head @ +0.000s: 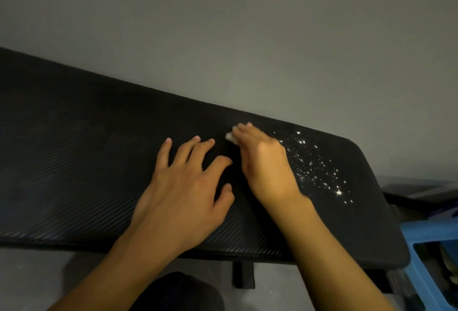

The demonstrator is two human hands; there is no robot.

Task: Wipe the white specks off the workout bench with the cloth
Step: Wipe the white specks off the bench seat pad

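Black ribbed workout bench (74, 137), pad slanting across view. White specks (317, 167) scattered over right end. White cloth (229, 137) on pad, mostly hidden, just left of specks.

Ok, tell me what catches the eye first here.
A scatter of white specks glitters on the right end of the black bench. Just left of them, the right hand holds a small white cloth against the bench, with the left hand spread flat beside it.
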